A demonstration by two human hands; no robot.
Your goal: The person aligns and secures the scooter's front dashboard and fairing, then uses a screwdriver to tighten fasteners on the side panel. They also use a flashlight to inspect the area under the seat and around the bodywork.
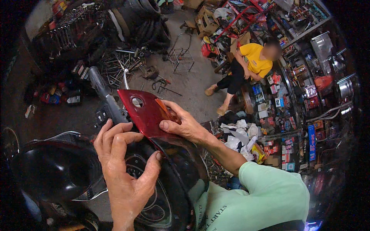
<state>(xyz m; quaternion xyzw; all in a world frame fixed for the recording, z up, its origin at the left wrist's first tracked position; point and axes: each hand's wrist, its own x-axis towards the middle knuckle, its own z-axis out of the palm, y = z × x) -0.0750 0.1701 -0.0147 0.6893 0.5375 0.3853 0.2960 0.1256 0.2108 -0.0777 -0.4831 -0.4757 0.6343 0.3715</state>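
The left hand point(123, 161) and right hand point(185, 125) both grip the red motorcycle handlebar cover point(144, 113), with the black handlebar grip point(98, 82) at ten o'clock from it.

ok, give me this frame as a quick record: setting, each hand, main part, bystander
setting: cluttered repair workshop, tools on the floor, shelves of boxed parts on the right
left hand: fingers curled on the lower edge of the red panel, over the speedometer dial
right hand: gripping the panel's right edge
red panel: glossy scooter handlebar cover, small round hole near the top
handlebar grip: grey, sticks out behind the panel
mirror: dark, lower left
person in yellow shirt: seated, upper right
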